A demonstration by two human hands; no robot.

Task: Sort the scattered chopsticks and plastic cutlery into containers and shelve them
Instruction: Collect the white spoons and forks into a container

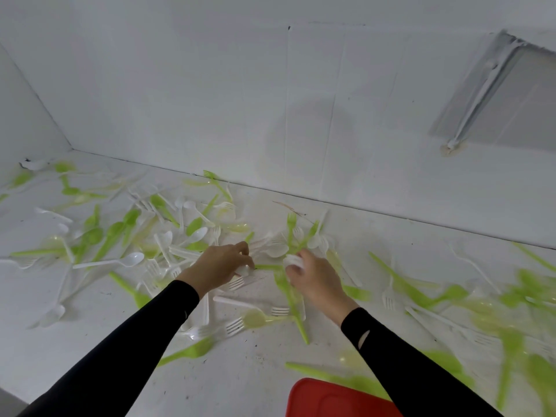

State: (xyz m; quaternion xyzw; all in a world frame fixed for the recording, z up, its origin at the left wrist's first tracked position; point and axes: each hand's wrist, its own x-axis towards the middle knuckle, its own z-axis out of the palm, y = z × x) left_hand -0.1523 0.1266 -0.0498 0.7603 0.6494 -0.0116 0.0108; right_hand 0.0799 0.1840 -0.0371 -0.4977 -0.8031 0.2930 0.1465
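Red object sits at the near edge. Both arms are in black sleeves. Left hand has curled fingers pinching a small white piece. Right hand grips a bunch of white cutlery. Green, white and yellowish forks and spoons lie scattered across the white surface, right up to the wall.

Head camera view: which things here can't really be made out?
All in the head view:
- Red container: cut off by the bottom edge and the right sleeve; lid or box unclear.
- Green cutlery at right: blurred; forks or spoons unclear.
- White cutlery in the right hand: blurred, count unclear.
- White piece in the left hand: mostly hidden by fingers.
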